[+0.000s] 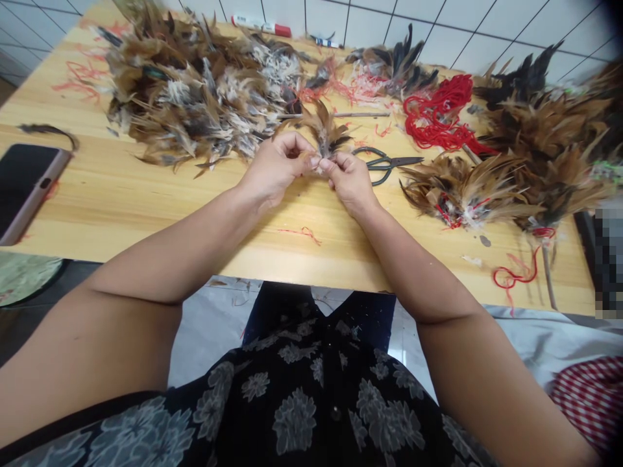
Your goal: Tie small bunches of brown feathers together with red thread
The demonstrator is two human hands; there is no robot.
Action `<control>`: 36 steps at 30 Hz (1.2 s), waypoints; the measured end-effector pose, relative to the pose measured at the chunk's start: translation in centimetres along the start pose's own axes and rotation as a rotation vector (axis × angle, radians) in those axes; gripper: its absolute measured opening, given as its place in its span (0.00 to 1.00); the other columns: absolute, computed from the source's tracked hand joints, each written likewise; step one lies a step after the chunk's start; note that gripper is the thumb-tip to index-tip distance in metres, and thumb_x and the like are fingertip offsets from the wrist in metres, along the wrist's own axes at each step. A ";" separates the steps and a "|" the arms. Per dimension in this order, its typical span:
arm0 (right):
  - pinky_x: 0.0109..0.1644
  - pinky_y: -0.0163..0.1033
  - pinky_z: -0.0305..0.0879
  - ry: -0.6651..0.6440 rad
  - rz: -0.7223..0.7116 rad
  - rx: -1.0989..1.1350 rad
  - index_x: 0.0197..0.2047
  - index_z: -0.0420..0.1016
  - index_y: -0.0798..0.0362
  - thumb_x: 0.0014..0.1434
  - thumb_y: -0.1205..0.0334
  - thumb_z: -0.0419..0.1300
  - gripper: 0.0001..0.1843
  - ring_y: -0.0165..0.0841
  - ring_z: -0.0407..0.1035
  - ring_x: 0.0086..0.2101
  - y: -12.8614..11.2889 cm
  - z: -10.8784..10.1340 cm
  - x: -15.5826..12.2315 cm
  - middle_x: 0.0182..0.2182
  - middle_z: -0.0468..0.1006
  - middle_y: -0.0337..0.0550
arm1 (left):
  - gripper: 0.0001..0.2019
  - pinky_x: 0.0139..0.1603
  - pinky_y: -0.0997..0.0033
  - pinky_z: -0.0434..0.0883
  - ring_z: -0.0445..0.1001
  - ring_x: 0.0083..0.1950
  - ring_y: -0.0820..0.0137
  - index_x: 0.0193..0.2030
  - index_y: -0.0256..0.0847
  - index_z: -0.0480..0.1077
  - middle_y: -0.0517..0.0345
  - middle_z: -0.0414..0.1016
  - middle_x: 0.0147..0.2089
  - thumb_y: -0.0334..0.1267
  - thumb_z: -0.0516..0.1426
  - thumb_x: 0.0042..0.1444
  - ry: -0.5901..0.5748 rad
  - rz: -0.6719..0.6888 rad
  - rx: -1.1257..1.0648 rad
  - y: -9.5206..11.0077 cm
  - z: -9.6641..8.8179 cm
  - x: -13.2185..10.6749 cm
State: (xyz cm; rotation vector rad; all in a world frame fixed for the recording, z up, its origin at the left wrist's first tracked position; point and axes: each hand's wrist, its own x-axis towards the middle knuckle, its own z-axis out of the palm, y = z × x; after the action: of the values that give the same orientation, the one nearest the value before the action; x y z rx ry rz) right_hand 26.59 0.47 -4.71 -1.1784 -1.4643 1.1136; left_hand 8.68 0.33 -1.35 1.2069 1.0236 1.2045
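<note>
Over the middle of the wooden table, my left hand [280,163] and my right hand [351,178] meet at the base of a small bunch of brown feathers [325,130]. Its tips fan out away from me. Thumb and fingers of both hands are pinched together at the pale quill ends. Whether a thread lies between them I cannot make out. Dark-handled scissors [384,162] lie just right of my right hand, blades pointing right. A big heap of brown and white feathers [189,91] spreads to the left, its edge close behind my left hand.
A red cord bundle [440,113] lies at the back right, beside tied feather bunches [467,191]. A thin stick [360,115] lies behind my hands. On the left is a phone [29,188]. Markers [261,26] rest along the tiled wall. A red thread scrap [302,232] lies nearer me.
</note>
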 end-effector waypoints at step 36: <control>0.34 0.32 0.63 -0.349 -0.004 0.116 0.35 0.79 0.51 0.67 0.32 0.87 0.34 0.25 0.64 0.29 -1.0 -1.7 0.1 0.28 0.79 0.34 | 0.28 0.49 0.57 0.84 0.84 0.39 0.61 0.34 0.46 0.80 0.58 0.85 0.35 0.51 0.94 0.54 -0.297 -0.013 0.000 -1.3 -1.7 1.8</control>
State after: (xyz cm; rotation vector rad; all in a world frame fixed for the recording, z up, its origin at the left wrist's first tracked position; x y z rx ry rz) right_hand 28.05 0.57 -3.40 -0.9319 -1.6353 1.4345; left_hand 7.34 2.40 -2.78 1.3311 0.8079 0.9793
